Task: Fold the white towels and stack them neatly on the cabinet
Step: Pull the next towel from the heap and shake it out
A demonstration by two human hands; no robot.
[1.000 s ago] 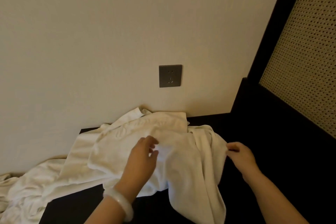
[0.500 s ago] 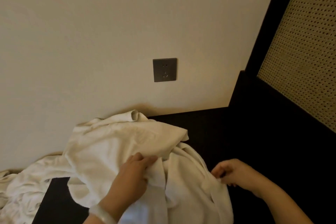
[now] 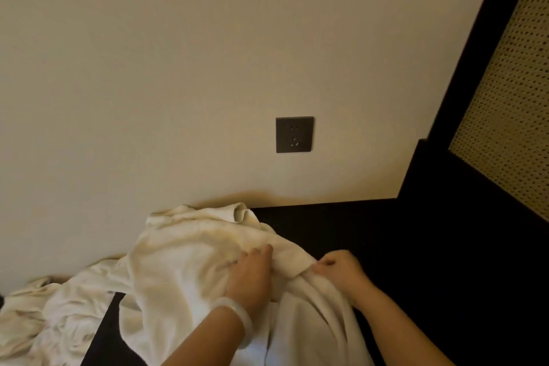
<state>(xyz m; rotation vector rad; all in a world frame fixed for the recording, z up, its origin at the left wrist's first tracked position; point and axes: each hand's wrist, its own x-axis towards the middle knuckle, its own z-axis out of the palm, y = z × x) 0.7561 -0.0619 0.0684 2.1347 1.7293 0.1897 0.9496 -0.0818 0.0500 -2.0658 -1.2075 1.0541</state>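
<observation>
A rumpled white towel [image 3: 184, 258] lies bunched on the dark cabinet top [image 3: 371, 235], against the wall. My left hand [image 3: 252, 276], with a pale bangle on the wrist, grips a fold of the towel near its middle. My right hand [image 3: 341, 272] pinches the towel's right edge just beside the left hand. The lower part of the towel hangs toward me between my forearms. More white cloth [image 3: 38, 324] lies crumpled off the cabinet's left end.
A beige wall with a dark socket plate [image 3: 294, 134] rises behind the cabinet. A dark frame with a perforated woven panel [image 3: 511, 116] closes the right side. Bare dark cabinet surface stretches to the right of the towel.
The towel has been pulled left and toward me, baring more of the cabinet's right side. My right hand has moved in close to my left and taken the towel's edge.
</observation>
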